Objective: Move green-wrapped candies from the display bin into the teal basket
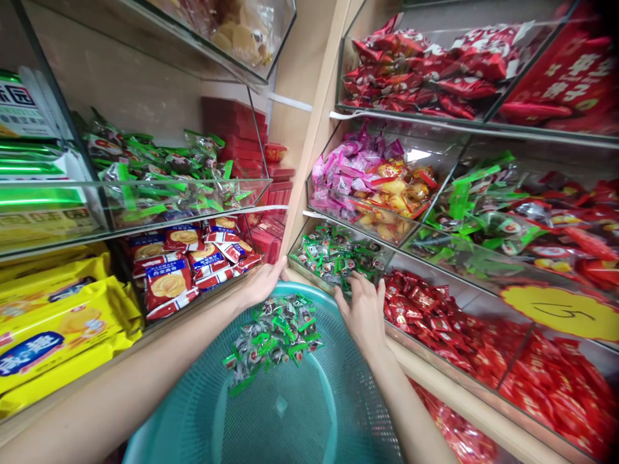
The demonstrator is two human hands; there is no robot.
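A teal plastic basket (271,419) is tipped up against the shelf edge, and a heap of green-wrapped candies (275,335) lies in it. My left hand (264,283) grips the basket's far rim at the left. Over the front lip of a clear bin of the same green candies (333,258) rests my right hand (362,312), its fingers curled down into the candies. What those fingers hold is hidden.
Clear bins line the shelves: red candies (435,316) right of the green ones, pink and yellow sweets (367,187) above, red packs (425,71) at the top. On the left stand biscuit packs (184,264) and yellow boxes (53,322).
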